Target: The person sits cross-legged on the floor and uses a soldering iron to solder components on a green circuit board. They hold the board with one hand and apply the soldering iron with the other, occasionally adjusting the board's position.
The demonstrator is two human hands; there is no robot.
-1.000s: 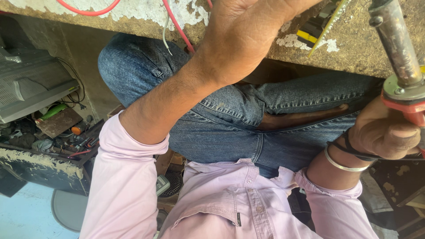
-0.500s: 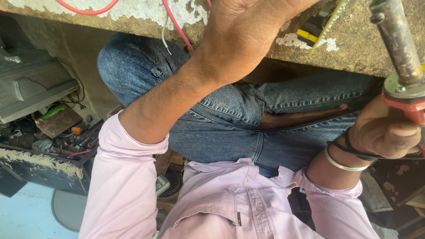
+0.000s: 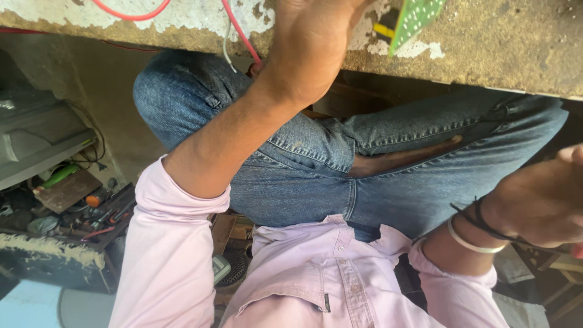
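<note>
My left hand (image 3: 310,48) reaches up onto the worn concrete bench top (image 3: 504,48), and its fingers are cut off by the top edge. A green circuit board (image 3: 419,15) with a yellow and black part sticks up just right of that hand; whether the fingers hold it is hidden. Red wires (image 3: 240,33) and a white one hang over the bench edge beside the wrist. My right hand (image 3: 540,200), with a white bangle and black threads on the wrist, is at the right edge. A sliver of a red tool handle (image 3: 576,250) shows under it.
My knees in blue jeans (image 3: 340,158) fill the middle under the bench. At lower left a low shelf (image 3: 67,200) holds several small tools and scraps, with a grey metal case (image 3: 36,140) above it. A small box lies on the floor near my shirt.
My right hand has dropped down and to the right, and the long metal soldering iron it held has left the view. The green board now shows more of its face.
</note>
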